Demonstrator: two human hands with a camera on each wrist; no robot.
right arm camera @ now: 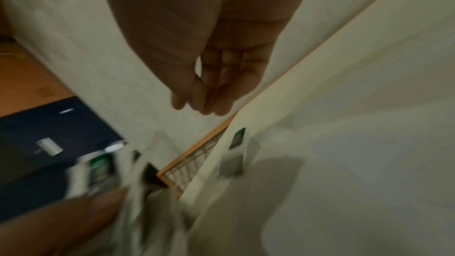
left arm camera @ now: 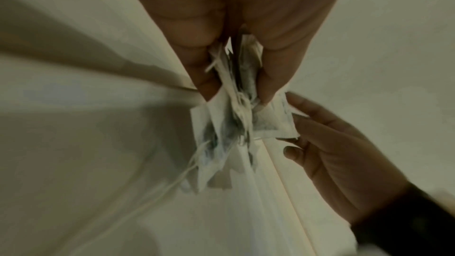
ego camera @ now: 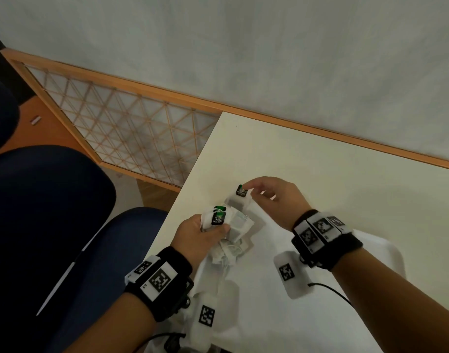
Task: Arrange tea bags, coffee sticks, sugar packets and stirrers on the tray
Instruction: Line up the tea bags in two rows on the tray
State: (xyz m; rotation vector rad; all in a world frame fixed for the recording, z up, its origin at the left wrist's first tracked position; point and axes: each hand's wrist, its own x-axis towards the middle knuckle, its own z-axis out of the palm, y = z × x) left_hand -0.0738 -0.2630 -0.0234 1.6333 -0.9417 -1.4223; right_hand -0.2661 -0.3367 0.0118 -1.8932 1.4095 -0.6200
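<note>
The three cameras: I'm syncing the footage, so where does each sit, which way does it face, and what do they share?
Head: on the head, looking down at the table; both forearms, left hand gripping a tea bag bunch, right hand.
Left wrist: along the left hand at the bunch.
Right wrist: along the right hand, which holds nothing.
Shared: all three show the bunch.

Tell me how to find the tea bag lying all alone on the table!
Look at the white table, near its left edge, just past the left hand gripping a bunch of tea bags. The lone tea bag lies flat there, by the right hand's fingertips.
</note>
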